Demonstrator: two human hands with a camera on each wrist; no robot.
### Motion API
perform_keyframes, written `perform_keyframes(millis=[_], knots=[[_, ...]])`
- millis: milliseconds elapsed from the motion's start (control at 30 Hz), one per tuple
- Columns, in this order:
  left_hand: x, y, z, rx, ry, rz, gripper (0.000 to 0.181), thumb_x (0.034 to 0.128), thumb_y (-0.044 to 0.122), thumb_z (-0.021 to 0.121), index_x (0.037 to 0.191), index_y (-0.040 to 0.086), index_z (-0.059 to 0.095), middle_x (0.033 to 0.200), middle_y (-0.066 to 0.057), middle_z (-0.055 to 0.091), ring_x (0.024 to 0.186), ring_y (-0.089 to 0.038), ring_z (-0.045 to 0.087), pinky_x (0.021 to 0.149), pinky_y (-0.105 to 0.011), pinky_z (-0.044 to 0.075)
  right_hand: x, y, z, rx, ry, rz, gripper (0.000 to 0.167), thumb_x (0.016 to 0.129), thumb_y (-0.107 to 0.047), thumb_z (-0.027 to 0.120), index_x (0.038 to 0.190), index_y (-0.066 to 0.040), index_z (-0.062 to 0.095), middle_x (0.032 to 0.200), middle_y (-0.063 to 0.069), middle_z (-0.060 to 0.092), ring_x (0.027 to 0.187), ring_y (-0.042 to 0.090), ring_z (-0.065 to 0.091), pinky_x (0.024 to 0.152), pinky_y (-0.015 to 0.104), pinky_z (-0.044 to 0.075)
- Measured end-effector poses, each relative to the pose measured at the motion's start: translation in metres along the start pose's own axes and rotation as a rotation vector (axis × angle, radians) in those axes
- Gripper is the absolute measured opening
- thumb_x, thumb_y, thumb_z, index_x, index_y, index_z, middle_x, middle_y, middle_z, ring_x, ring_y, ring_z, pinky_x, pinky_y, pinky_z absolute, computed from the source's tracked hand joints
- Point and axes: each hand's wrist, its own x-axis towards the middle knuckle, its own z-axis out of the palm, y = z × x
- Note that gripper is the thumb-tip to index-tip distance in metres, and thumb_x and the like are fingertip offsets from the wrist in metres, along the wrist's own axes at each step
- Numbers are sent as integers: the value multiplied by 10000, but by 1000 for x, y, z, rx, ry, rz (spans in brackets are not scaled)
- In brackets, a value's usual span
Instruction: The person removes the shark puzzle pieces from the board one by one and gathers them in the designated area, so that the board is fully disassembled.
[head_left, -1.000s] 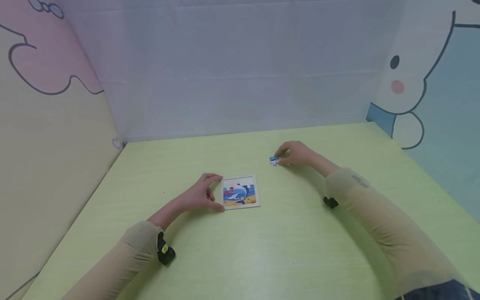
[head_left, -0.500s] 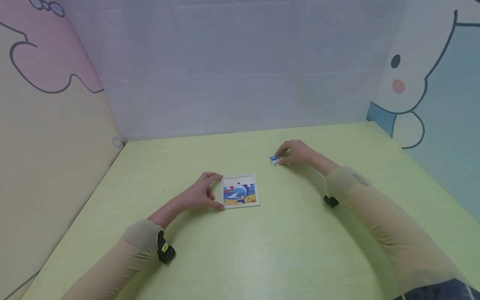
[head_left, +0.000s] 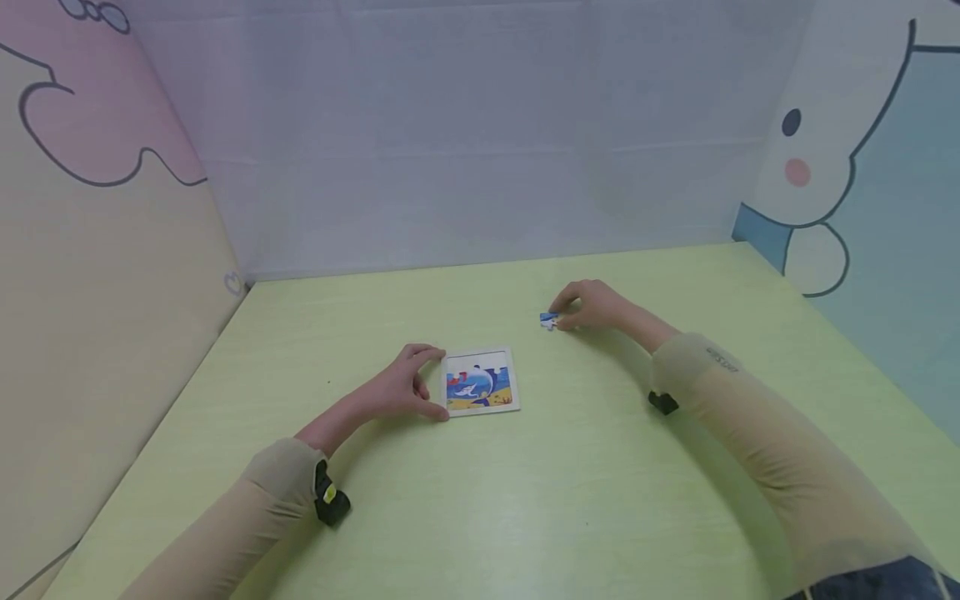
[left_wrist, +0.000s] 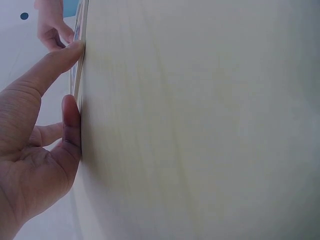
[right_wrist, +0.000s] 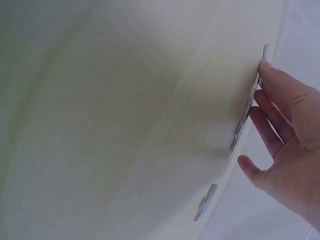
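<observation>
A square jigsaw puzzle tray (head_left: 482, 409) with a pale frame lies on the table, and its picture shows a dolphin over a yellow seabed. White backing shows along the picture's upper part. My left hand (head_left: 397, 389) holds the tray's left edge between thumb and fingers; the left wrist view shows the thumb against the tray's edge (left_wrist: 76, 80). Farther back to the right, my right hand (head_left: 594, 306) pinches a small blue and white puzzle piece (head_left: 548, 320). In the right wrist view, thin puzzle pieces (right_wrist: 242, 122) seen edge-on lie along the fingers, partly covered.
Another thin piece (right_wrist: 206, 202) lies apart from the right hand in the right wrist view. The pale green table (head_left: 465, 508) meets a whitish back panel (head_left: 480, 158). Panels with cartoon prints stand at the left (head_left: 105, 308) and right (head_left: 900, 275).
</observation>
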Motion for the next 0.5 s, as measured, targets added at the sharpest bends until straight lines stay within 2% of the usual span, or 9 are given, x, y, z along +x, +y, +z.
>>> perform_keyframes(millis=[333,500], knots=[[-1,0,3,-1,2,-1,962,741,285,879,1523,123,341,1558,-117,224,810,-140,556,744,-237,471,-3,-4,0,4,-45,23,407,889,-184,732,1271,-77,642,1380,162,587,1344,363,477,1155,533,325],[-3,1,5,5,2,-2,964,739,292,880,1522,129,343,1553,-105,228,810,-140,555,750,-245,471,-8,-13,2,-34,-34,6,504,898,-259,719,1347,-76,582,1354,168,596,1296,360,512,1089,578,358]])
